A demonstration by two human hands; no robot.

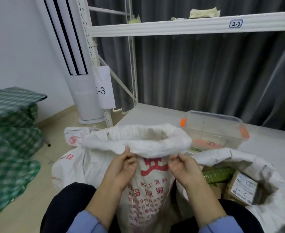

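Observation:
A white woven sack (pixel 148 190) with red printed characters stands upright between my knees, its mouth rolled down into a thick cuff (pixel 138 143). My left hand (pixel 123 165) pinches the near edge of that cuff from below, thumb on top. My right hand (pixel 180 165) pinches the same edge a little to the right. The sack's inside is mostly hidden from here.
A second open white sack (pixel 262 169) at right holds cardboard boxes (pixel 242 189) and a green packet (pixel 217 174). A clear plastic tub (pixel 214 128) with orange clips sits on the low shelf (pixel 155 115). Green checked bags (pixel 10 145) lie at left; a tall white air conditioner (pixel 86 91) stands behind.

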